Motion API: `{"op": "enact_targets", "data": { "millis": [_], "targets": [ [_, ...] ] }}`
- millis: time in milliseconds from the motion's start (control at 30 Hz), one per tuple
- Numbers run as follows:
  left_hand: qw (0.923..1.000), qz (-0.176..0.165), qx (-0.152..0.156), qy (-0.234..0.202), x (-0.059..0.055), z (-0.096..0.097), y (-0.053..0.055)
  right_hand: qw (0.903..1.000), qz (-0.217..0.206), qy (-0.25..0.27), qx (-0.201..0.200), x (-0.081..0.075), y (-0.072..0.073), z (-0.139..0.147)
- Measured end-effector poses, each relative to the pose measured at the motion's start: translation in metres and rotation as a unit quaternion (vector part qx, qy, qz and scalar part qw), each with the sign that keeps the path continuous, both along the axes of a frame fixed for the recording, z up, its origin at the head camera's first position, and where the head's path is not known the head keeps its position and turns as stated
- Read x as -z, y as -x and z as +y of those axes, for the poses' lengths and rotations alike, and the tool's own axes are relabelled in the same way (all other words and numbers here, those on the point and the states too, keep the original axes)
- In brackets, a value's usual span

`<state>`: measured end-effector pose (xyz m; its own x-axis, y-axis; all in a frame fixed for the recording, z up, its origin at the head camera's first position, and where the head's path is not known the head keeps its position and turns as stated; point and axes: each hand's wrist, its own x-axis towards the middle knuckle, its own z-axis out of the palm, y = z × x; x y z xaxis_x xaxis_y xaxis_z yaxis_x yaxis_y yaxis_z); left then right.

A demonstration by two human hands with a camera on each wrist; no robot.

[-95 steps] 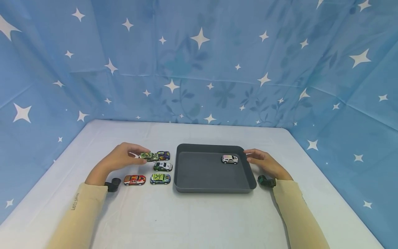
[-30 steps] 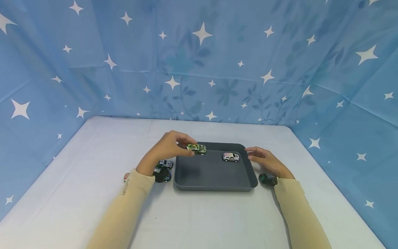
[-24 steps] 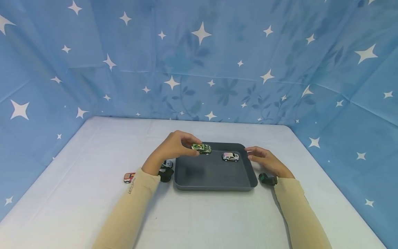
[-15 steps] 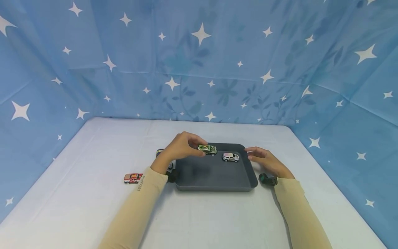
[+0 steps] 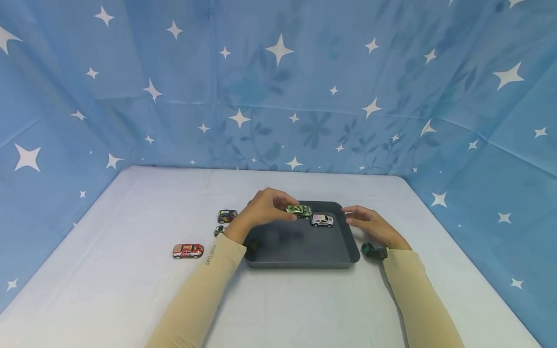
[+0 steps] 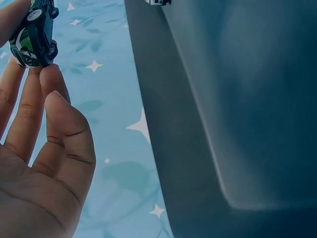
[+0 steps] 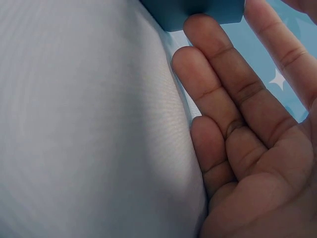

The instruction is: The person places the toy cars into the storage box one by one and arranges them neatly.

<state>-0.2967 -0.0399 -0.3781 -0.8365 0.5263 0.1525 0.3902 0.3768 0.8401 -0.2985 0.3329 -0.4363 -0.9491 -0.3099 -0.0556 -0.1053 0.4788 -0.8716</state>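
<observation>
My left hand (image 5: 266, 209) pinches a green camouflage toy car (image 5: 300, 211) between thumb and fingertips, above the back part of the grey tray (image 5: 309, 249). In the left wrist view the toy car's wheels and dark underside (image 6: 37, 39) show at the fingertips. Just right of it, a white toy car (image 5: 322, 221) with a pink-patterned roof stands in the tray. My right hand (image 5: 372, 226) rests at the tray's right side with its fingers loosely bent. In the right wrist view its fingertips (image 7: 203, 29) touch or nearly touch the tray's outer wall.
Left of the tray stand a dark blue toy car (image 5: 227, 216), a partly hidden white-and-green toy car (image 5: 220, 230) and a red toy car (image 5: 188, 251). My left forearm covers the table by the tray's near left corner. A blue star-patterned cloth (image 5: 278, 96) hangs behind the white table.
My left hand picked up the camouflage car left of the tray and carried it right, over the tray, close to the white car. My right hand has stayed at the tray's right side.
</observation>
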Motion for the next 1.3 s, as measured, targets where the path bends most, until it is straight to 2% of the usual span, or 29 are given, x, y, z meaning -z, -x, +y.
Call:
{"op": "enact_targets", "data": {
  "millis": [533, 900, 1067, 1300],
  "targets": [
    [0.9993, -0.018, 0.022, 0.023, 0.014, 0.026, 0.000, 1.0000, 0.002, -0.002, 0.001, -0.001, -0.002, -0.002],
    [0.9985, 0.007, 0.028, 0.047, 0.020, 0.038, 0.003, 0.9999, 0.008, -0.010, -0.005, -0.002, -0.004, -0.001],
    [0.9980, 0.003, 0.023, 0.059, 0.022, 0.043, 0.003, 1.0000, -0.003, 0.007, -0.004, -0.001, -0.001, 0.000],
    [0.9971, -0.007, 0.009, 0.076, 0.023, 0.050, 0.002, 1.0000, 0.000, 0.004, -0.006, 0.002, 0.000, 0.001]
  ]
}}
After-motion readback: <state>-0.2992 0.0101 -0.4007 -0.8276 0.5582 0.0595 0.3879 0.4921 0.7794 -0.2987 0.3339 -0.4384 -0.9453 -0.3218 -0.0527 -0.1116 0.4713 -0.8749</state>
